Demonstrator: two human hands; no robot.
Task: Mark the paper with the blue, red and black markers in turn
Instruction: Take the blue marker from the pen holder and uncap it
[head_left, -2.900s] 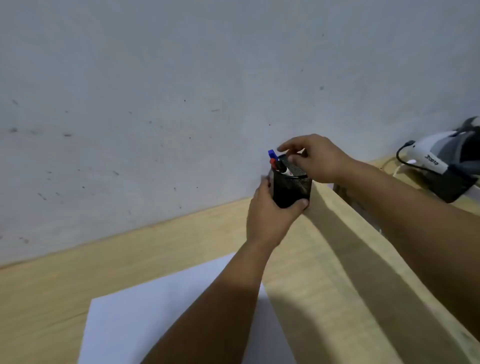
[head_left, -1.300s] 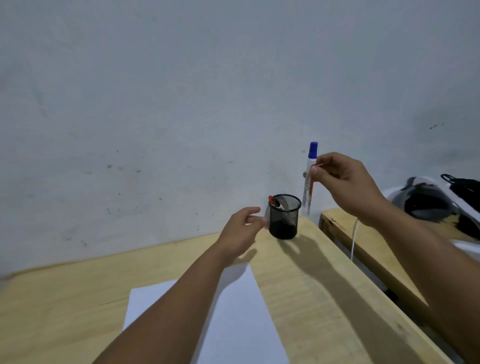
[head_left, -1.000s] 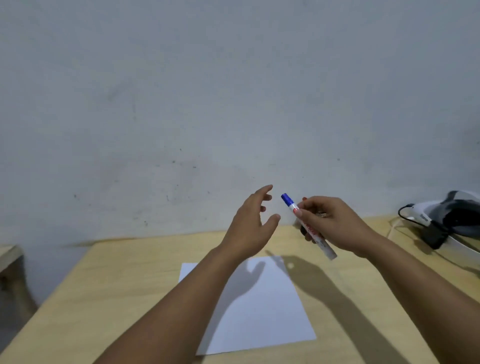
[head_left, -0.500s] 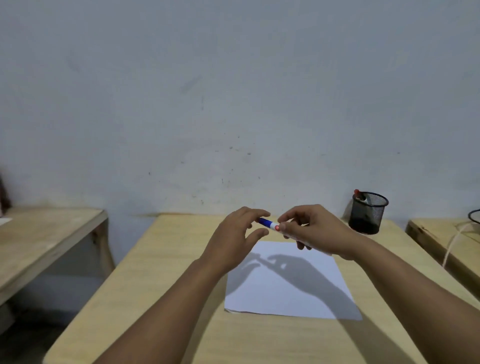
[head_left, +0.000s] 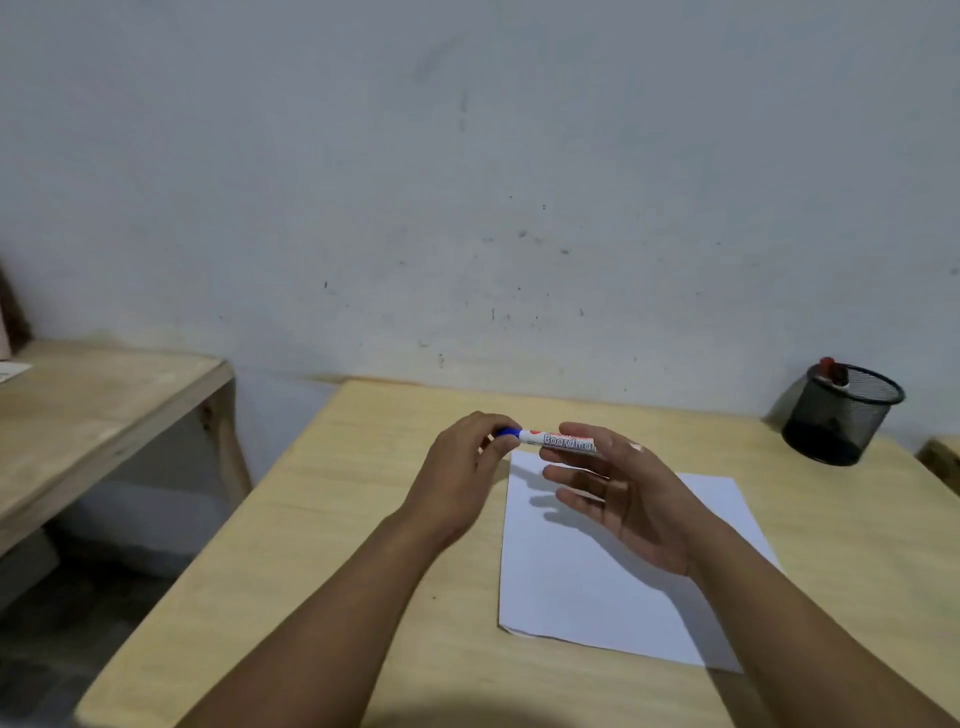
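The blue marker (head_left: 558, 439) lies level in the air above the far left corner of the white paper (head_left: 613, 582). My left hand (head_left: 462, 473) pinches its blue cap between thumb and fingers. My right hand (head_left: 623, 493) holds the white barrel near its top finger, palm turned up, the other fingers spread. The cap is on the marker. A red-capped marker (head_left: 831, 370) sticks out of the black mesh cup (head_left: 836, 415) at the far right of the desk. The black marker is not visible.
The paper lies on a light wooden desk (head_left: 337, 519) against a pale wall. A second wooden table (head_left: 93, 415) stands to the left across a gap. The corner of another table (head_left: 943, 457) shows at the right edge.
My right hand lifted the blue marker out of the cup and brought it over the paper. My left hand let go of the cup and closed on the marker's cap.
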